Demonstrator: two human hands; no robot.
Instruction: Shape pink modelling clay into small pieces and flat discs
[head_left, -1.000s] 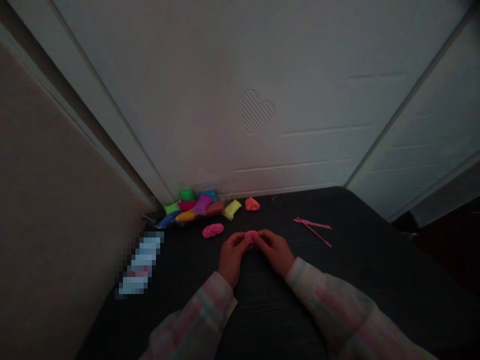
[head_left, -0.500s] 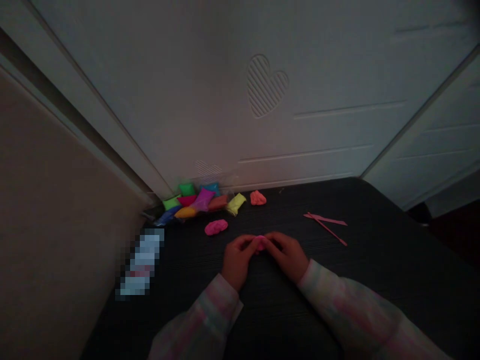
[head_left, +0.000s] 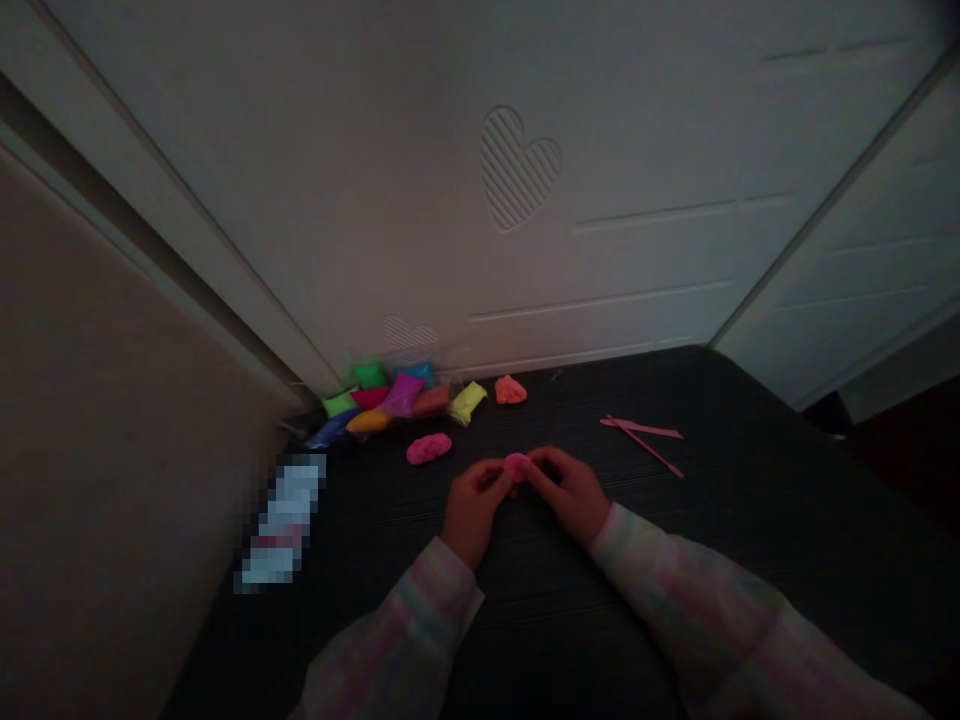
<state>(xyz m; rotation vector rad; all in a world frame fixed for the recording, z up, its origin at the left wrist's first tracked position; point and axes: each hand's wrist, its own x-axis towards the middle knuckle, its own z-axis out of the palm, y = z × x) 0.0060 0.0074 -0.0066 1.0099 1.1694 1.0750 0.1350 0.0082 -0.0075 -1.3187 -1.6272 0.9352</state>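
Between my two hands is a small piece of pink modelling clay (head_left: 516, 462), rounded and partly covered by the fingers. My left hand (head_left: 474, 505) pinches it from the left, and my right hand (head_left: 568, 492) grips it from the right with thumb and fingers. Just beyond my left hand, a larger lump of pink clay (head_left: 429, 449) lies on the dark table. An orange lump of clay (head_left: 511, 390) rests farther back, near the white panel.
Several colourful clay packets (head_left: 403, 396) lie in clear plastic at the back left, with a yellow packet (head_left: 468, 403) beside them. Two thin pink tools (head_left: 646, 443) cross on the right of the dark table (head_left: 570, 640). A white panel (head_left: 637, 130) rises behind.
The pink clay shows a little more between my fingers, and both hands sit slightly higher in view. The whole scene has shifted a little left and up.
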